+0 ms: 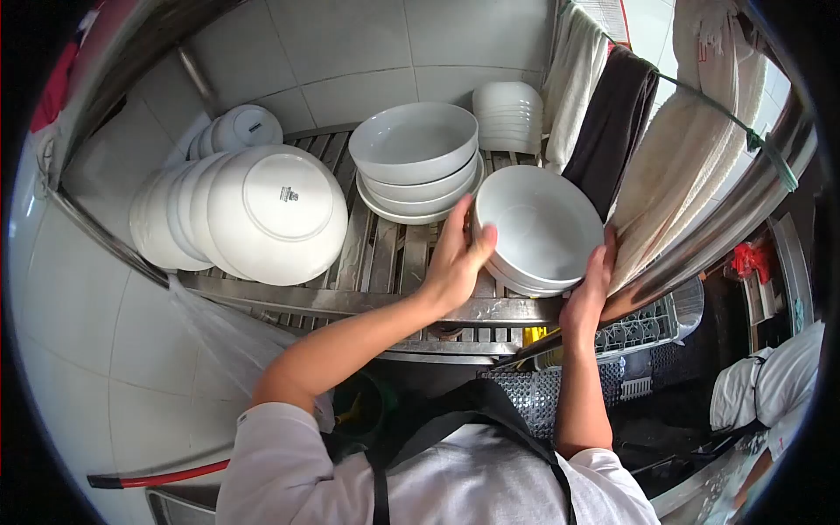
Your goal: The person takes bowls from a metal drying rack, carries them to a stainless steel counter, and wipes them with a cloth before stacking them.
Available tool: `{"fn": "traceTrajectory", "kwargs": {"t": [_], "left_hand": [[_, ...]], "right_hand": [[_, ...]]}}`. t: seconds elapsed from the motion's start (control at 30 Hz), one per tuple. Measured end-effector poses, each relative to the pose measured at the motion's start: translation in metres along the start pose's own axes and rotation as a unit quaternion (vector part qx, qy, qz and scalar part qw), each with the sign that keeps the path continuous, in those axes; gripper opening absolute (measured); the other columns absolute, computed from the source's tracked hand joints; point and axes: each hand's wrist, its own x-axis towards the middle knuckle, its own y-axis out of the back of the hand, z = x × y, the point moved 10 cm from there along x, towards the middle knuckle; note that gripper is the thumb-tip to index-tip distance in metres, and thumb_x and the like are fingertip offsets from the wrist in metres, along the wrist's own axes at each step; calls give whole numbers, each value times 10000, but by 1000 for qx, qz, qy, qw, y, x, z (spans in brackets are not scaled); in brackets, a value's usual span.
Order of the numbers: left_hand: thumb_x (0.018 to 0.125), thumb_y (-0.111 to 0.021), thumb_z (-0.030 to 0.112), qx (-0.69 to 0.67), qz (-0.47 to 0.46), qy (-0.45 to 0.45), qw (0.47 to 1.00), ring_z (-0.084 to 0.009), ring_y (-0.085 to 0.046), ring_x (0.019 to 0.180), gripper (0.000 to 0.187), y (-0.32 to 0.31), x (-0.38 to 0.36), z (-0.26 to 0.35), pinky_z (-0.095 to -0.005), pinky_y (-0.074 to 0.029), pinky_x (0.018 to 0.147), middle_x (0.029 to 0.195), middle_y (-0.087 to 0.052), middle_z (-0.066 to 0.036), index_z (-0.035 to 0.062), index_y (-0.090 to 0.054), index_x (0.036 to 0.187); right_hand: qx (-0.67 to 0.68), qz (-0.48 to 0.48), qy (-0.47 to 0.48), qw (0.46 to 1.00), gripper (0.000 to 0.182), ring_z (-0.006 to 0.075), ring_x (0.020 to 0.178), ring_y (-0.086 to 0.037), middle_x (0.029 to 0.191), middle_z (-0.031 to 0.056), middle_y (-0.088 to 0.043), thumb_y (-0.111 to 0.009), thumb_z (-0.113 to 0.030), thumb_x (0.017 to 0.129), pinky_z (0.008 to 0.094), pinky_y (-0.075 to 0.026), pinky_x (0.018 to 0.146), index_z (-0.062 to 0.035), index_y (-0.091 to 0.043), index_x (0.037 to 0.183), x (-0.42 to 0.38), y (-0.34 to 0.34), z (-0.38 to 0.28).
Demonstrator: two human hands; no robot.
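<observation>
Left hand [455, 269] and right hand [588, 302] clamped around one white bowl stack [540, 226] near 2 o'clock; two other stacks [414, 144], at 12 and 1.

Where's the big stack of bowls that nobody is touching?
In the head view, that bowl stack is near the middle of the slatted rack, between the leaning plates and the bowls being held.
</observation>
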Motion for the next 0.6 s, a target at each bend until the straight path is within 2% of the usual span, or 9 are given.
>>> {"fn": "traceTrajectory", "kwargs": {"t": [0.1,0.17,0.27,0.3,0.4,0.43,0.5,0.57,0.6], "left_hand": [[963,-599,487,-78,23,34,996,-276,-414,1360,811,-18,20,-5,-365,-295,1153,1420,-471,-229,-64,-317,1487],[908,-638,326,-96,19,10,995,-274,-464,1285,754,-25,19,-1,-371,-341,1110,1408,-475,-215,-67,-334,1474],[846,-648,261,-64,20,-60,996,-296,-460,1315,823,-24,3,34,-386,-335,1131,1414,-468,-241,-97,-279,1489],[853,-643,269,-82,7,-93,992,-311,-458,1331,850,-23,0,56,-398,-333,1139,1419,-462,-266,-121,-242,1493],[831,-610,291,-36,-5,-194,980,-325,-388,1384,900,-9,-5,121,-411,-273,1170,1472,-404,-270,-137,-196,1506],[835,-599,265,-25,8,-221,975,-315,-380,1393,872,-1,-2,137,-405,-269,1170,1484,-398,-253,-126,-207,1508],[854,-624,270,-55,69,-273,958,-317,-529,1267,810,23,14,174,-400,-395,1084,1378,-519,-274,-120,-283,1477],[830,-625,260,-51,128,-282,949,-303,-571,1209,726,51,44,196,-396,-436,1028,1295,-588,-258,-92,-403,1426],[824,-621,275,-14,166,-267,949,-311,-594,1169,678,66,57,203,-396,-447,1005,1235,-619,-251,-81,-460,1379]], "right_hand": [[47,-5,-38,998,605,285,1376,-413,1483,184,-451,-485,-222,968,382,-264,1171,47,-366,1498,11,-2,17],[111,-2,-34,993,617,286,1348,-450,1451,190,-482,-454,-162,914,390,-296,1155,41,-384,1492,4,-5,10],[217,-16,6,976,608,278,1313,-479,1440,193,-487,-453,-152,900,386,-306,1144,43,-403,1474,-10,-4,0],[163,-26,34,986,635,295,1319,-478,1453,187,-473,-479,-196,891,411,-321,1142,37,-391,1475,-11,-6,-8],[292,-57,68,952,682,326,1321,-478,1465,188,-451,-519,-263,876,447,-355,1127,23,-376,1479,-14,-32,-57],[313,-64,76,945,698,336,1319,-479,1465,188,-448,-531,-282,872,455,-367,1121,13,-370,1484,-8,-46,-79],[309,-94,79,943,651,308,1326,-476,1474,190,-438,-505,-254,893,431,-367,1122,12,-388,1475,9,-84,-119],[245,-112,88,959,650,286,1293,-522,1445,162,-482,-482,-273,892,427,-459,1049,-43,-410,1496,42,-125,-127],[270,-132,51,952,620,276,1269,-535,1439,155,-487,-479,-268,906,402,-473,1011,-58,-435,1487,61,-152,-119]]}}
